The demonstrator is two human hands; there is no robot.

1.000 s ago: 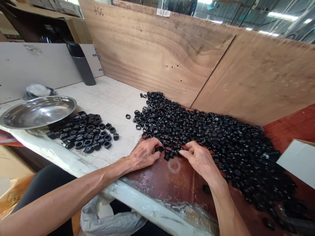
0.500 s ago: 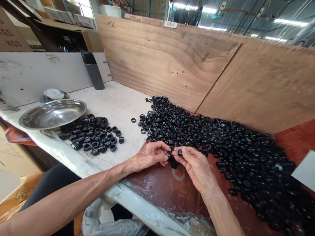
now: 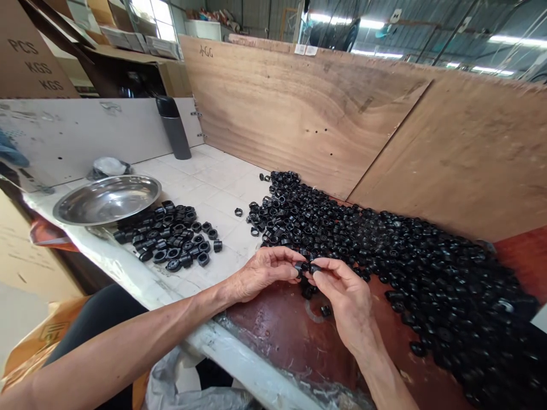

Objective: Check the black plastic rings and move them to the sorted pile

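Observation:
Between thumb and fingers of my left hand (image 3: 267, 273) is a small black plastic ring (image 3: 300, 267). My right hand (image 3: 347, 290) pinches another small black plastic part (image 3: 314, 268), close beside the first; whether the two touch is hard to make out. Just below the fingers, a few loose black parts lie on the reddish-brown surface, one black piece (image 3: 326, 311) under my right hand. Behind both hands spreads a large heap of black parts (image 3: 376, 233). A smaller pile of black rings (image 3: 175, 236) lies to the left.
A shiny metal bowl (image 3: 106, 199) rests at the left, partly over the smaller pile. Behind it stand a dark bottle (image 3: 175, 131) and a plastic-wrapped bundle (image 3: 110, 167). A wooden board (image 3: 299, 108) walls off the back. The table's white front edge (image 3: 239, 347) runs below my forearms.
My right hand's part has come round to face the ring in my left hand. A loose black piece now shows below my right hand. The view has shifted slightly.

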